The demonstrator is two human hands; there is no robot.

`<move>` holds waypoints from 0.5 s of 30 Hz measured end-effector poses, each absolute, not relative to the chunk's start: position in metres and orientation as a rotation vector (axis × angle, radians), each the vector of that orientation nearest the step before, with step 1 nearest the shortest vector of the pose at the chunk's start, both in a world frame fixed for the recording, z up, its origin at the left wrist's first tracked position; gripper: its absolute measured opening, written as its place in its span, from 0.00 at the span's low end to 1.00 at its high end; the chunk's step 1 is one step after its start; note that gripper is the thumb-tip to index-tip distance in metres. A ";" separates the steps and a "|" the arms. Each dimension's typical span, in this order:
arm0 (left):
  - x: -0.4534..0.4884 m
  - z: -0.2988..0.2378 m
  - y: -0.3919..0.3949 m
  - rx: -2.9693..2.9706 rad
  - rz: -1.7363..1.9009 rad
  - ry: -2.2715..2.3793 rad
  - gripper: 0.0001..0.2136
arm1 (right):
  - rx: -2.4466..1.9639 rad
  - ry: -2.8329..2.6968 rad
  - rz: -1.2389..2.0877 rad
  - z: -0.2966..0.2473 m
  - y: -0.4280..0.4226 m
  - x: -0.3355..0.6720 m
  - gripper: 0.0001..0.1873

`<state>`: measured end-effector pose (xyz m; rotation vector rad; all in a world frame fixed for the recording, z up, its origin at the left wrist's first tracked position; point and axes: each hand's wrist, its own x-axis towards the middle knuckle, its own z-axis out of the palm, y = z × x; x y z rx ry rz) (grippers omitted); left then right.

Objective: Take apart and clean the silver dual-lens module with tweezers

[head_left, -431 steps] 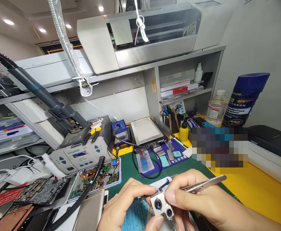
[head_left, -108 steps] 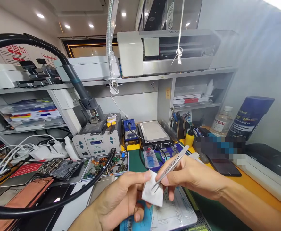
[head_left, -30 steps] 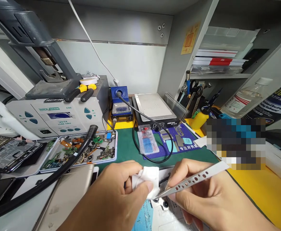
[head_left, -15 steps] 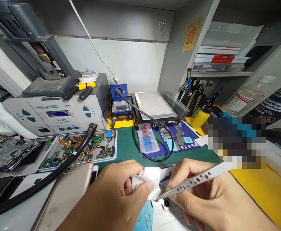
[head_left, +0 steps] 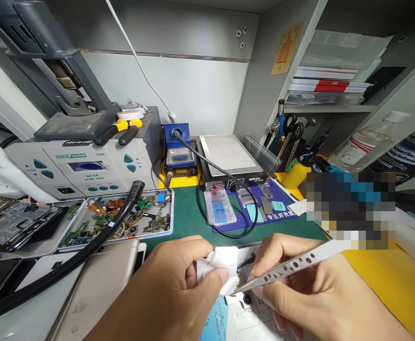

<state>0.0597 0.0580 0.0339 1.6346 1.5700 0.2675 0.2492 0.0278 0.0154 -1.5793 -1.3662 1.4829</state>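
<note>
My left hand (head_left: 189,279) pinches a folded white wipe (head_left: 225,262) between thumb and fingers. In my right hand (head_left: 299,284) is a pair of silver tweezers (head_left: 292,266) with a row of holes along its arm. The tweezers' tip meets the lower edge of the wipe; whether it grips anything is too small to tell. Just below the tip lies a small part with a round black camera lens (head_left: 247,300), partly hidden by my hands. Under it are a white printed sheet (head_left: 253,324) and a speckled blue piece (head_left: 216,318).
At left stand a hot-air station (head_left: 86,166), a tray (head_left: 172,222) of circuit boards and a thick black hose (head_left: 97,251) across stacked devices. Behind my hands are a soldering iron stand (head_left: 177,142) and a heating plate (head_left: 232,156). A yellow bottle (head_left: 297,174) stands at right.
The whole view has shifted slightly. Both hands keep nearly the same pose, with the tweezers' tip still at the lower edge of the wipe.
</note>
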 end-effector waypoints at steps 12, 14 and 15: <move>0.060 0.037 0.058 1.629 0.289 1.558 0.17 | -1.573 -1.251 1.554 0.025 0.030 0.241 0.12; 0.059 0.035 0.058 1.639 0.303 1.539 0.17 | -1.568 -1.250 1.566 0.024 0.029 0.242 0.12; 0.059 0.034 0.058 1.639 0.307 1.539 0.17 | -1.564 -1.252 1.567 0.024 0.029 0.242 0.11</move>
